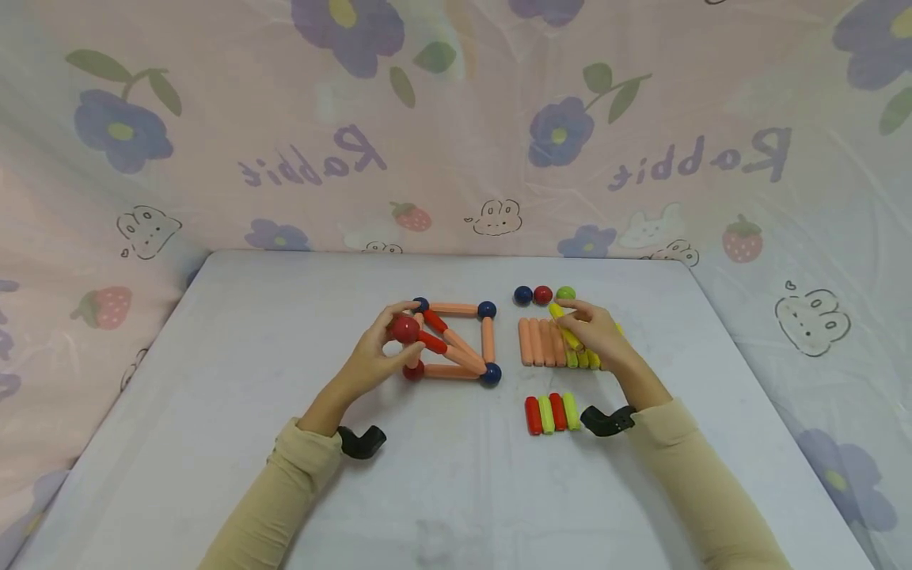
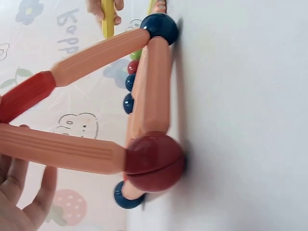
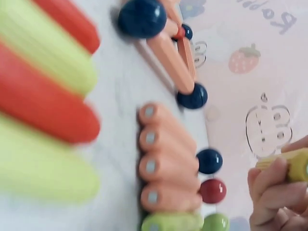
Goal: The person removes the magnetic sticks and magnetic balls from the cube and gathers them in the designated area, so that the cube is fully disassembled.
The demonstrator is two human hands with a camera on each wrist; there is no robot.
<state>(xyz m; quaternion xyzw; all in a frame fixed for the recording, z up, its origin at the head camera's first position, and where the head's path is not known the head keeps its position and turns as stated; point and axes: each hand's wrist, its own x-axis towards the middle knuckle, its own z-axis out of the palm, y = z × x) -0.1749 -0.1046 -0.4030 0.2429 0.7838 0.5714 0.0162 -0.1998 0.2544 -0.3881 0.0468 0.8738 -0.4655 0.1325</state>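
A frame of peach sticks joined by blue balls and a lower red ball lies on the table. Peach-and-red struts slant up from it to a raised red ball. My left hand grips that raised ball between thumb and fingers; the left wrist view leaves the ball out. Over the row of sticks at the right, my right hand pinches a yellow stick, held tilted in the air. Its grooved side and round end show in the right wrist view.
Beneath the right hand lies a row of peach sticks and yellow-green sticks. Behind it sit a blue ball, a red ball and a green ball. Nearer lie short red sticks and light-green sticks.
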